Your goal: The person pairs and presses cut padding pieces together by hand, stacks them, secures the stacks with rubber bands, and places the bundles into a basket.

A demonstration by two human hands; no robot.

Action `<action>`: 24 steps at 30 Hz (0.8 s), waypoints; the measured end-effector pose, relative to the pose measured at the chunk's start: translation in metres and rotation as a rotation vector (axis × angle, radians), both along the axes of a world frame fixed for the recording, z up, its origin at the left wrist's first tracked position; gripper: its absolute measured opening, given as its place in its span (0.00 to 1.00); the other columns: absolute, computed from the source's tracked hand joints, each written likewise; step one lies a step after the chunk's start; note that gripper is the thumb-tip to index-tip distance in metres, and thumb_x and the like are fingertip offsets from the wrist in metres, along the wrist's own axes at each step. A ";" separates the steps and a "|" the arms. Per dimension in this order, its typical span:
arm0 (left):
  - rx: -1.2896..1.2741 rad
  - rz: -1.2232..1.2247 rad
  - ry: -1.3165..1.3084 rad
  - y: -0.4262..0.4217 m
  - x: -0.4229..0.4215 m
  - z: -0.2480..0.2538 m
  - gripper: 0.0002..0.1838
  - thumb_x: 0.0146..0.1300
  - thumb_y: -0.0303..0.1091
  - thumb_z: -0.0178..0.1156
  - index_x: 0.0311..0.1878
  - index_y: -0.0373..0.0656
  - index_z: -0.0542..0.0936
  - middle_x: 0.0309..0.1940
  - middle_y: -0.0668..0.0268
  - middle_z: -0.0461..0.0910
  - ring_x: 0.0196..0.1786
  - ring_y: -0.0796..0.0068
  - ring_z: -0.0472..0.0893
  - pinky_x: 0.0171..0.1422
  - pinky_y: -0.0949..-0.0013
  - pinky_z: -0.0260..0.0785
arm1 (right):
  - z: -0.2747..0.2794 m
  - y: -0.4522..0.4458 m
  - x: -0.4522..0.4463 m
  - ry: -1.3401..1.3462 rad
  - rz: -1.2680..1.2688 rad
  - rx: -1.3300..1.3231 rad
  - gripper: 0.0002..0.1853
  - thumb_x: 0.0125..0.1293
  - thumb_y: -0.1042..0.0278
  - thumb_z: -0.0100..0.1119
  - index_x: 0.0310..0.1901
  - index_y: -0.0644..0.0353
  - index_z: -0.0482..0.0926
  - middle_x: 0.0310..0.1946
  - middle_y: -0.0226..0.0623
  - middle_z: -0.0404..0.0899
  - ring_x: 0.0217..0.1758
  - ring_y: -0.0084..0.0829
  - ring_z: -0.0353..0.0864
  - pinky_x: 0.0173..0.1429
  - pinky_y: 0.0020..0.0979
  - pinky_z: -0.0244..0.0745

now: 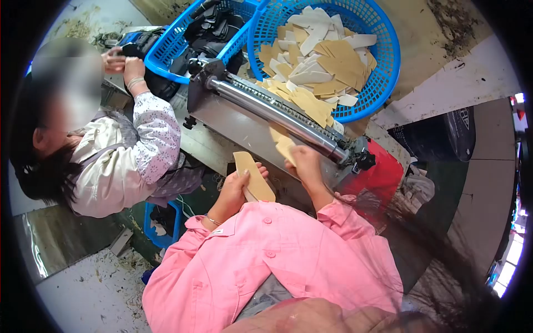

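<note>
Roller machine (244, 101) runs crosswise out front, with a blue basket (393, 53) of tan and white offcuts (333, 61) just past it. Bigger-looking tan piece (254, 180) is gripped in the left hand (232, 191), thumb on its face, fingertips past the far edge. Probably light, card-stiff, easy to crease, so I'd hold it by the edges. Smaller-looking tan strip (285, 145): right hand (306, 164) has its near end pinched, far end up by the roller, can't tell if under.
</note>
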State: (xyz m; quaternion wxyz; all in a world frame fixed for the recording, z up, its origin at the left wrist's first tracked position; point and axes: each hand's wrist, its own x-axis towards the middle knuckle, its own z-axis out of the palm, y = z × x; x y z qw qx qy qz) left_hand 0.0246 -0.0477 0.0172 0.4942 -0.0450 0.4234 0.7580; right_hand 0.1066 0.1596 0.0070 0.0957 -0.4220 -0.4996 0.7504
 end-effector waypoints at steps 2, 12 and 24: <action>-0.043 0.050 0.058 0.007 0.000 0.005 0.20 0.76 0.33 0.53 0.63 0.28 0.71 0.56 0.51 0.80 0.59 0.61 0.82 0.65 0.60 0.74 | 0.016 -0.009 0.006 -0.138 0.108 0.117 0.22 0.71 0.51 0.60 0.36 0.67 0.83 0.23 0.36 0.82 0.23 0.21 0.80 0.27 0.24 0.73; -0.298 0.137 0.153 0.028 0.001 0.000 0.13 0.67 0.33 0.67 0.48 0.34 0.79 0.39 0.61 0.84 0.42 0.70 0.85 0.47 0.66 0.80 | 0.019 -0.060 0.031 -0.089 0.507 0.554 0.17 0.65 0.52 0.65 0.34 0.61 0.85 0.21 0.45 0.80 0.23 0.39 0.81 0.31 0.39 0.72; -0.526 0.167 0.362 0.024 0.011 -0.008 0.15 0.62 0.38 0.73 0.43 0.36 0.83 0.37 0.63 0.85 0.38 0.76 0.84 0.42 0.72 0.77 | 0.020 -0.073 0.037 -0.037 0.494 0.661 0.14 0.67 0.56 0.63 0.33 0.59 0.83 0.26 0.46 0.82 0.30 0.45 0.84 0.35 0.41 0.74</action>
